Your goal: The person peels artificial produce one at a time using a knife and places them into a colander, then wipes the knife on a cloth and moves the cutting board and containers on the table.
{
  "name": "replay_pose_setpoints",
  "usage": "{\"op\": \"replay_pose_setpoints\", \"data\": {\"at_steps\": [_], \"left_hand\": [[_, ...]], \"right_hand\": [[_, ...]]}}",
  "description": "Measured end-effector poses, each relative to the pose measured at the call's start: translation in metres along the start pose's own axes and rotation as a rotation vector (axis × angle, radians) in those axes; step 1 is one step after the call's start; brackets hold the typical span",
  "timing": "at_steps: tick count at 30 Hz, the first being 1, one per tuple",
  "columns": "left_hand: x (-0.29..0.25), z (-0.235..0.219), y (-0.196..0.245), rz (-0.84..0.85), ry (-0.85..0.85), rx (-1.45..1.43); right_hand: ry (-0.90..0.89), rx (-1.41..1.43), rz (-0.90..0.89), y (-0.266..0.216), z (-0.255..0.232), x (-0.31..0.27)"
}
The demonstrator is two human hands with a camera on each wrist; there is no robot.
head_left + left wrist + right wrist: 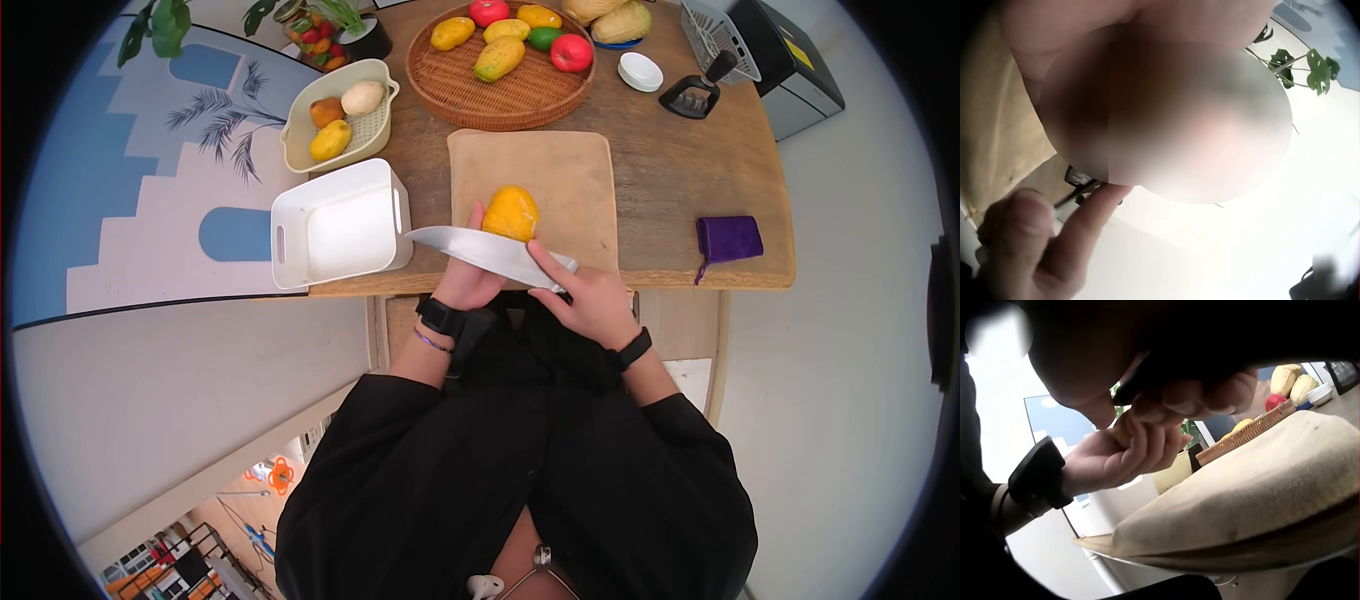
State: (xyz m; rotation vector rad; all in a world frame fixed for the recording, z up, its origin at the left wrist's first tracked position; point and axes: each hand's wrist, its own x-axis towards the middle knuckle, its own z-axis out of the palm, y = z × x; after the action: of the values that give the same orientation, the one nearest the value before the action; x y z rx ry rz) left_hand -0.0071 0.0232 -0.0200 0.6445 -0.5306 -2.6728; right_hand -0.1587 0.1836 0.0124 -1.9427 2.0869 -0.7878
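Observation:
A yellow-orange mango [512, 212] with pale scuffed patches rests in my left hand [472, 285], over the near part of a cloth-covered board [580, 165]. The left fingers curl at it in the right wrist view, where the fruit is hidden. My right hand [600, 308] grips a large kitchen knife [470, 246] near its handle, index finger stretched along the blade. The blade points left and crosses in front of the mango and over the left palm. A blurred patch covers the middle of the left wrist view, with right-hand fingers [1022, 237] at lower left.
A white bin [345, 225] and a cream basket [370, 130] with several fruits stand left of the board. Behind it lies a wicker tray [450, 95] of fruit. Stacked white bowls [640, 71], a black-handled tool [693, 95] and a purple pouch [730, 239] are to the right.

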Motion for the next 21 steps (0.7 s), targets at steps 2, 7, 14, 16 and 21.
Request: {"op": "replay_pose_setpoints", "data": {"at_steps": [2,7,14,16,21], "left_hand": [[0.000,0.000,0.000,-0.003,-0.089,-0.030],[-0.002,0.002,-0.001,-0.033,-0.102,-0.125],[0.000,-0.002,-0.008,0.003,-0.070,-0.224],[-0.001,0.002,-0.005,-0.022,-0.104,-0.250],[-0.004,0.011,0.001,0.000,0.077,-0.190]], "right_hand": [[0.024,0.009,-0.020,-0.003,0.009,-0.002],[0.012,0.004,0.017,-0.010,0.015,-0.002],[0.171,0.030,-0.041,-0.001,0.028,-0.002],[0.132,0.029,-0.026,-0.002,0.024,-0.002],[0.097,0.261,0.113,0.009,0.021,0.006]]}}
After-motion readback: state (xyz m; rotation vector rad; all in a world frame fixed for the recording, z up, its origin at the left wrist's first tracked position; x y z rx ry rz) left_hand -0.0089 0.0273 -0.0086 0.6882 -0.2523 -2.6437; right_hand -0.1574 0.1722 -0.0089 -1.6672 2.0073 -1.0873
